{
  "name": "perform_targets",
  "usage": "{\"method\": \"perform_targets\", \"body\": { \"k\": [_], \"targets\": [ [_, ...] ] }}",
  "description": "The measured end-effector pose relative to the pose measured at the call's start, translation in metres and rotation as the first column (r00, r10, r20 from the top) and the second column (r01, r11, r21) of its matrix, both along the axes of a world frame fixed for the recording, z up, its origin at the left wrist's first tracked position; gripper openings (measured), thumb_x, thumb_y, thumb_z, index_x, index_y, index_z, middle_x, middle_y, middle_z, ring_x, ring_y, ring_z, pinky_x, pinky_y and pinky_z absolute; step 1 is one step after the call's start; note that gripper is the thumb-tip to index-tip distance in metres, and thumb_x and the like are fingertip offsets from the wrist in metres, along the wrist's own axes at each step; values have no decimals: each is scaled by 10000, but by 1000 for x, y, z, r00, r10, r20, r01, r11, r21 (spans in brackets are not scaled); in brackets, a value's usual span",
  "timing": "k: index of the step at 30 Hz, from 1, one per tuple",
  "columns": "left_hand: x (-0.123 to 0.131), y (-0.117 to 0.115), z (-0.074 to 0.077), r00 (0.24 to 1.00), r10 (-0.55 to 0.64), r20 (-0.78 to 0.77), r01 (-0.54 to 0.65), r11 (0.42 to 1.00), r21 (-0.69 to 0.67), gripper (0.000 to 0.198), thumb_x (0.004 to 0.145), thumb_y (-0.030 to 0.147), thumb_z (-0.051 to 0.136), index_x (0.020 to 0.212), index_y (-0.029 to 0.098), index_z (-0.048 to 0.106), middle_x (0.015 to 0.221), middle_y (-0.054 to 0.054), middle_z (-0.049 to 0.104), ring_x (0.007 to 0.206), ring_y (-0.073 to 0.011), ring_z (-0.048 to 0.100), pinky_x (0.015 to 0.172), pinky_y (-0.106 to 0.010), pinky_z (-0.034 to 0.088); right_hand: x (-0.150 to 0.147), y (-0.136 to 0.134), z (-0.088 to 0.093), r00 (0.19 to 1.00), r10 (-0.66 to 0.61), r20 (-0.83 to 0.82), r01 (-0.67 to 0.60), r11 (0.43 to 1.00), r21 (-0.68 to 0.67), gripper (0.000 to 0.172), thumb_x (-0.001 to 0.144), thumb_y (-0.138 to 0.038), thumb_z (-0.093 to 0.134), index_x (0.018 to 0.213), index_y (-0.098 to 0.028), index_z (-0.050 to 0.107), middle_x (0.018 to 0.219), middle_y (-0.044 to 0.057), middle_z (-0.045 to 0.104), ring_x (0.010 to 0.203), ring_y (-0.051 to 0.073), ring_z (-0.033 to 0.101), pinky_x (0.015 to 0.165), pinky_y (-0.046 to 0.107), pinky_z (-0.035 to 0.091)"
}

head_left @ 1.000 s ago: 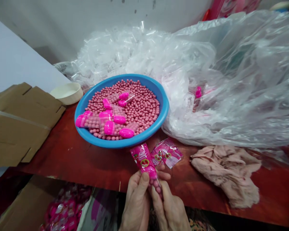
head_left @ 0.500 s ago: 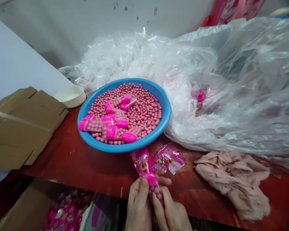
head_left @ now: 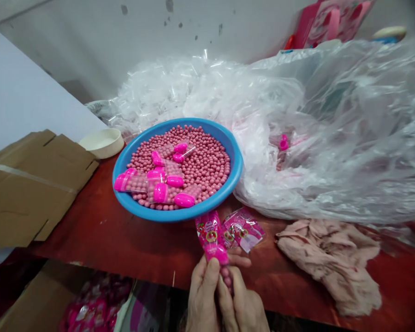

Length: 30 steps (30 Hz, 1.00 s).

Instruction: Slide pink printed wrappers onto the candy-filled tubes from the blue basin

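At the table's front edge, my left hand (head_left: 204, 293) and my right hand (head_left: 244, 297) are together around a small clear container (head_left: 225, 275) of pink beads with a bright pink cap. Both hands grip it. A printed pink wrapper (head_left: 208, 228) extends from the cap toward the blue basin (head_left: 238, 173). More printed wrappers (head_left: 244, 228) lie flat just beyond my right hand. The basin holds pink beads (head_left: 210, 159), with several capped containers (head_left: 161, 192) lying on top.
Flattened cardboard (head_left: 31, 184) and a white dish (head_left: 103, 142) are at the left. Clear plastic bags (head_left: 349, 152) fill the back and right. A crumpled cloth (head_left: 332, 258) lies at the right. Below the table's left edge, a box holds pink packages (head_left: 97, 299).
The view has shifted slightly. My hands and the held container appear a little farther right, with both hands still gripping it.
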State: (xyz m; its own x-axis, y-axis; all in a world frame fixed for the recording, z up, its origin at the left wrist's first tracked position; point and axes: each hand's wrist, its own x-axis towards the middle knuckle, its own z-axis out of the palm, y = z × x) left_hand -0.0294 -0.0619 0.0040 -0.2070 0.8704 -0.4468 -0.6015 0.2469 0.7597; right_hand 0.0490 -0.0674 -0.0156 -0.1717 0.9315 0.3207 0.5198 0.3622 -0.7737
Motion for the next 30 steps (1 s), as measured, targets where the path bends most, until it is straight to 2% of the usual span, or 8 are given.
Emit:
{"method": "perform_targets", "body": {
  "k": [7, 11, 13, 18, 23, 25, 27, 30],
  "targets": [
    [-11, 4, 10, 991, -26, 129, 20, 999, 48, 329, 820, 397, 563, 941, 136, 722, 889, -127, 726, 929, -257, 619, 882, -378, 434, 9, 2, -6, 991, -19, -132, 9, 997, -80, 386, 940, -475, 314, 1003, -230, 605, 852, 71, 742, 712, 179, 715, 564, 187, 557],
    [-13, 5, 10, 993, 28, 113, -26, 1000, -16, 325, 811, 400, 577, 910, 125, 720, 866, -125, 729, 915, -252, 623, 867, -376, 440, 0, 3, -3, 958, 67, -278, -124, 973, -193, 372, 962, -423, 281, 978, -198, 578, 673, 38, 710, 521, 140, 676, 487, 152, 518],
    [-10, 4, 9, 994, 36, 102, -31, 998, -48, 326, 797, 414, 591, 882, 129, 723, 843, -124, 731, 894, -257, 630, 849, -375, 448, -2, 1, -7, 963, 56, -263, -119, 966, -230, 353, 966, -394, 288, 972, -184, 571, 631, 38, 701, 457, 137, 653, 453, 154, 502],
    [1, -2, 2, 999, 28, 45, -26, 999, -42, 337, 810, 434, 557, 838, 148, 732, 838, -122, 735, 881, -265, 634, 846, -370, 441, 5, -7, -13, 995, -23, -94, 7, 984, -177, 466, 940, -489, 274, 1022, -170, 604, 796, 139, 739, 585, 216, 707, 513, 238, 542],
    [2, -5, 0, 1000, 3, -14, -3, 999, -42, 319, 829, 410, 536, 868, 158, 727, 880, -114, 728, 923, -259, 614, 851, -347, 435, -3, -7, -6, 979, 4, -205, -57, 967, -250, 435, 971, -428, 228, 1068, -175, 568, 608, 62, 704, 448, 160, 656, 412, 176, 477],
    [-1, -4, 2, 1000, -23, 5, 23, 999, -25, 309, 837, 391, 530, 882, 154, 722, 868, -115, 725, 909, -248, 614, 839, -340, 443, -7, -6, -4, 973, -13, -230, -54, 958, -281, 413, 969, -427, 252, 1031, -170, 570, 638, 67, 708, 471, 160, 661, 426, 182, 478],
    [-6, -2, 5, 998, -43, 41, 44, 999, -7, 310, 842, 384, 527, 910, 143, 709, 861, -119, 719, 864, -231, 620, 807, -333, 459, -5, -5, -3, 984, -8, -177, -45, 954, -295, 408, 963, -428, 277, 956, -158, 583, 627, 64, 694, 463, 164, 649, 424, 198, 472],
    [-12, -2, 6, 998, -16, 58, 17, 1000, -18, 300, 834, 386, 546, 938, 143, 688, 832, -103, 709, 745, -188, 622, 719, -302, 481, 9, 3, 3, 996, 56, -70, -68, 981, -183, 439, 953, -449, 275, 840, -175, 599, 617, 48, 652, 495, 168, 636, 455, 225, 470]
  ]
}}
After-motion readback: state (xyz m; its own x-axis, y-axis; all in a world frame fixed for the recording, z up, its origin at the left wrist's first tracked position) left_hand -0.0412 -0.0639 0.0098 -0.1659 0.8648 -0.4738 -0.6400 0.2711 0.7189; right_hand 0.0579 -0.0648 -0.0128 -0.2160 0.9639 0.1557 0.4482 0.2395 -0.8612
